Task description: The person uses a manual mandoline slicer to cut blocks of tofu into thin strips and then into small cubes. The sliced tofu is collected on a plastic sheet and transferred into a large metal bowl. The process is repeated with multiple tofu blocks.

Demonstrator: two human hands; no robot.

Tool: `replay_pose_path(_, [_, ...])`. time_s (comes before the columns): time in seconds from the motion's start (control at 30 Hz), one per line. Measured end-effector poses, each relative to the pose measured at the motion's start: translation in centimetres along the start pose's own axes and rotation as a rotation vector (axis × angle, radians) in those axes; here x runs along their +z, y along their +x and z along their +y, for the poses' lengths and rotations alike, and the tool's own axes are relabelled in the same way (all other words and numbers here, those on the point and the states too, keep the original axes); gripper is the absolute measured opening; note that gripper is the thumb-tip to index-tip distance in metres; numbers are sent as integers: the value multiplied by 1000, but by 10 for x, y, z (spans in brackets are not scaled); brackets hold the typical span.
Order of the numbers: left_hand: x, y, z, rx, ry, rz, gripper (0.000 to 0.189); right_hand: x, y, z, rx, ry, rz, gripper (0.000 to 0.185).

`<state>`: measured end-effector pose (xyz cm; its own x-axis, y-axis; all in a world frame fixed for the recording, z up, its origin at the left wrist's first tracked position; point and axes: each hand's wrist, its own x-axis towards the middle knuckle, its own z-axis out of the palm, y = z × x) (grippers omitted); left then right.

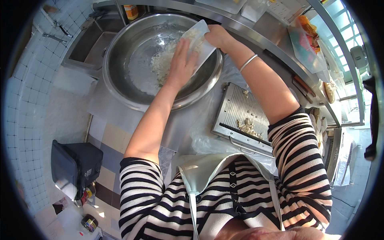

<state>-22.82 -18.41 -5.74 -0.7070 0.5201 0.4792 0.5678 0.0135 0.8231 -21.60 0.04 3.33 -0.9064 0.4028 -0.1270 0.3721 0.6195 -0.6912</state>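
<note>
A large stainless steel bowl [120, 90] stands before me, with pale chopped food pieces [162, 61] heaped in its middle and right side. My right hand [219, 36] grips the far end of a white plastic container [207, 55], which is tilted over the bowl's right part. More pale pieces lie inside the container. My left hand [182, 64] is spread flat at the container's lower left side, fingers apart; whether it presses on the pieces or on the container's edge, I cannot tell. A bangle [248, 63] circles my right forearm.
Right of the bowl lies a slatted metal cutting grid [229, 103] with a wire handle and scattered pale bits [249, 127]. Clear plastic sheeting [207, 141] covers the steel table there. Knives [303, 85] lie farther right. A sink [90, 49] adjoins the left; a dark bin [76, 165] stands below.
</note>
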Motion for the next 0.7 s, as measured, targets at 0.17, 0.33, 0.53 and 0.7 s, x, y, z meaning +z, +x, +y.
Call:
replay_pose_path(0.17, [25,25,7,178,76,4,49,7,-16,-11,20,105,32,57])
replay_pose_path(0.33, [31,53,-31,268,365,133,46,-3,-33,2,-177,67,58,54])
replay_pose_path(0.53, [-3,48,-97,-89,1008,-71,45,-54,-89,63,-253,159,113,49])
replay_pose_path(0.7, [15,37,-66,219,870,15,46,-135,-187,173,-173,312,413,43])
